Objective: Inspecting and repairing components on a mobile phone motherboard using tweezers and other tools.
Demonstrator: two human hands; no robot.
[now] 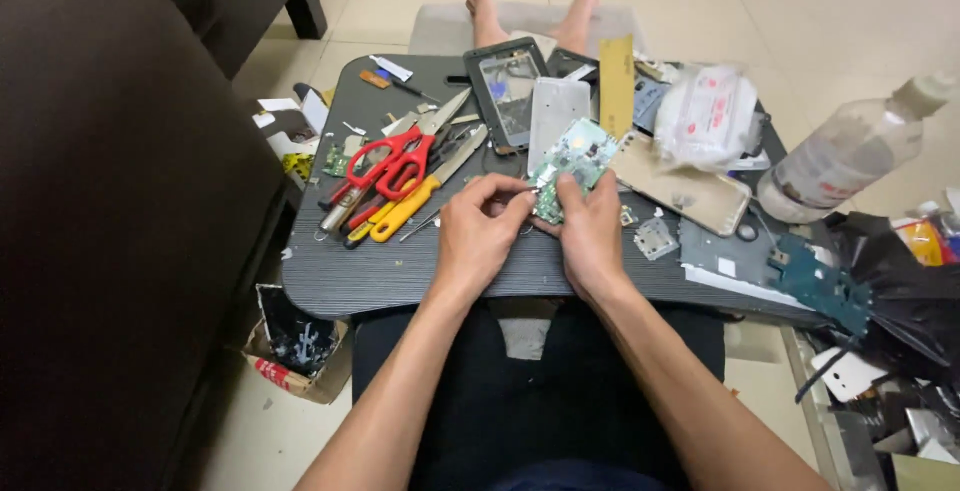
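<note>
Two hands: left hand (478, 234), right hand (590, 236). One green circuit board (572, 163) in the grip. One pair of red scissors (392, 164) left of the grip, two yellow-handled tools (403, 210) beside them. One phone frame (508, 88) beyond the grip. One plastic bottle (850, 151) far right. One blue board (818, 284) right.

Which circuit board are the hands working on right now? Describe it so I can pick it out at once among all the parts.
Start at the dark lap tray across the person's legs and go to its near middle, where both hands meet. The green circuit board is pinched by the right hand, with the left hand at its left edge. Unlike the darker blue-green board lying at the tray's right end, it is paler and lifted.
</note>
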